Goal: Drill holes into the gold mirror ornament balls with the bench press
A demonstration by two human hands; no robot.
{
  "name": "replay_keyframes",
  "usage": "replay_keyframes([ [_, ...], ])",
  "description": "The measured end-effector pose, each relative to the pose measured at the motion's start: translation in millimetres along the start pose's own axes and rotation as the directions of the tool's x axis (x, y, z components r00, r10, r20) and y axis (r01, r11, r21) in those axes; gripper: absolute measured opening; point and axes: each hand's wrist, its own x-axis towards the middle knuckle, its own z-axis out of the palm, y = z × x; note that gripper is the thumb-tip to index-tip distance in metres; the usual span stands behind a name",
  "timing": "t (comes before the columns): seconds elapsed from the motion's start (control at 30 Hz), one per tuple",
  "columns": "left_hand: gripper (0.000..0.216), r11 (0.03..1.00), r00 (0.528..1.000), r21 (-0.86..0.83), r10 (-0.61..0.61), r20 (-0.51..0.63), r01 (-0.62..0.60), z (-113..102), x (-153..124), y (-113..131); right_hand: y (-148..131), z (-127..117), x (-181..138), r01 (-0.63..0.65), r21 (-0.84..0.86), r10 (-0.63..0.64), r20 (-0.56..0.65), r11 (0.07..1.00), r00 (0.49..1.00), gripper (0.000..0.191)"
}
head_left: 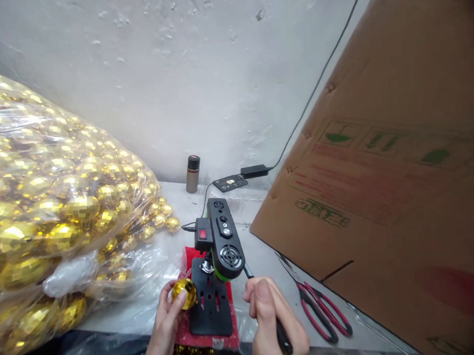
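Note:
A small gold mirrored ball (185,293) is held between the thumb and fingers of my left hand (167,313), beside the black base plate of a small bench machine. My right hand (274,316) is closed around a black lever handle (284,338) on the machine's right side. The machine, which looks like a mini drill press (227,236), has a black head with round vents and a box with a red switch (202,233). Its slotted base plate (211,319) sits on a red sheet (234,334).
At left bulges a clear plastic bag (63,197) full of gold mirrored balls. A large cardboard box (366,218) leans in from the right, with red-handled scissors (323,310) before it. Behind stand a dark-capped bottle (193,174) and a power adapter (254,171) with its cord.

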Motion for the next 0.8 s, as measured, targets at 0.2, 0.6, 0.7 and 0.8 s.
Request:
replay_keyframes([
  [0.2,0.065,0.812,0.956,0.510,0.278,0.093,-0.285,12,20,-37,2,-4,-3,0.002,-0.001,-0.002,0.021,1.000,1.000,0.037],
  [0.6,0.053,0.534,0.860,0.678,0.376,0.344,-0.505,12,23,-45,7,-5,-8,0.027,-0.008,-0.027,0.013,1.000,1.000,0.036],
  [0.7,0.050,0.497,0.842,0.680,0.354,0.407,-0.538,16,27,-41,7,-6,-9,0.024,-0.032,-0.023,0.003,0.999,1.000,0.036],
  [0.8,0.048,0.438,0.813,0.687,0.352,0.463,-0.580,21,31,-38,8,-7,-10,0.020,-0.051,-0.019,0.002,0.999,1.000,0.034],
])
